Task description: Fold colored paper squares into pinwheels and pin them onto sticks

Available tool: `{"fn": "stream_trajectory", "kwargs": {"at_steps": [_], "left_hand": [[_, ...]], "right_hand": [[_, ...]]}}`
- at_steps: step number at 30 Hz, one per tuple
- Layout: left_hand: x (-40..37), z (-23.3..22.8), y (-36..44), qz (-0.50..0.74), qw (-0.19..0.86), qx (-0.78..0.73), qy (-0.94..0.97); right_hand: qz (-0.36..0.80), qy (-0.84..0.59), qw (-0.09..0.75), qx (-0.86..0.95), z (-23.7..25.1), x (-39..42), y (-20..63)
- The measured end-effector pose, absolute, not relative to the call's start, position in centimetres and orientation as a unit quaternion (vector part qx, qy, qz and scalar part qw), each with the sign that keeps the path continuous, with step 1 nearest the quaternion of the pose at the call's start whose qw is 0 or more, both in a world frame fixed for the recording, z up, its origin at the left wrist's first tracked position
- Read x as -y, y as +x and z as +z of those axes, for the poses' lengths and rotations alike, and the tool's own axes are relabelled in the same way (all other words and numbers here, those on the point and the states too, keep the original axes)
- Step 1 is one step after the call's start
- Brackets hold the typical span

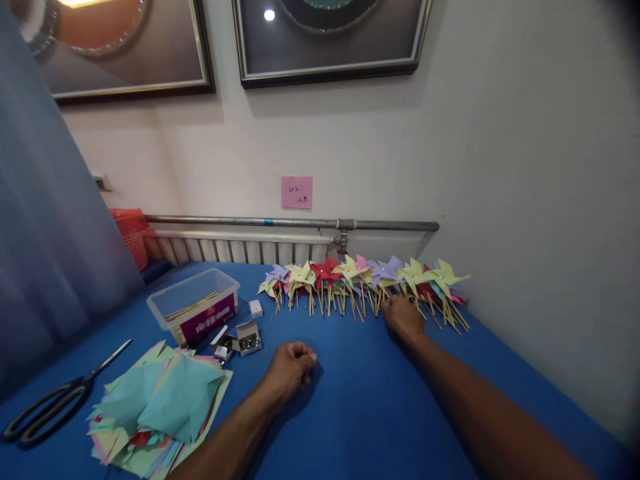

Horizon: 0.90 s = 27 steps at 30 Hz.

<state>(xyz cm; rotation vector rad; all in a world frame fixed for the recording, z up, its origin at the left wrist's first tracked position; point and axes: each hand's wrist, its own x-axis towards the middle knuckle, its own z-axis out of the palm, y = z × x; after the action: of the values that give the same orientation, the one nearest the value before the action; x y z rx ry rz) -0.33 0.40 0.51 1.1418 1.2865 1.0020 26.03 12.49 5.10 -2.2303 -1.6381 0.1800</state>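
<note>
Tending pinwheels [386, 269], right of centre
Right hand [404, 317] and lower-centre left hand [290, 369] curl, grips impossible to tell; best handle sticks [329, 304], sparing vanes [325, 269].

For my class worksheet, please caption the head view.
Right hand at a row of paper pinwheels, left hand near two small open boxes.

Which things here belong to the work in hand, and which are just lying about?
Likely in use: paper pinwheels, by the right hand; wooden sticks in the plastic tub; coloured paper pile; scissors; open boxes of metal bits.

Probably just there: pink note, red basket, framed pictures, curtain.
</note>
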Motion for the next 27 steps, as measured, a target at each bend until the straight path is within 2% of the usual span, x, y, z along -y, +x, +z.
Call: {"fn": "stream_trajectory", "kwargs": {"at_steps": [11,27], "left_hand": [[-0.3,0.7,-0.3,0.422,0.541,-0.539,0.488],[-0.6,-0.2,-0.4,0.422,0.537,-0.535,0.498]], "right_hand": [[0.059,-0.772,0.156,0.614,4.7,-12.8,25.3],[0.049,-0.763,0.19,0.616,4.2,-12.0,25.4]]}}
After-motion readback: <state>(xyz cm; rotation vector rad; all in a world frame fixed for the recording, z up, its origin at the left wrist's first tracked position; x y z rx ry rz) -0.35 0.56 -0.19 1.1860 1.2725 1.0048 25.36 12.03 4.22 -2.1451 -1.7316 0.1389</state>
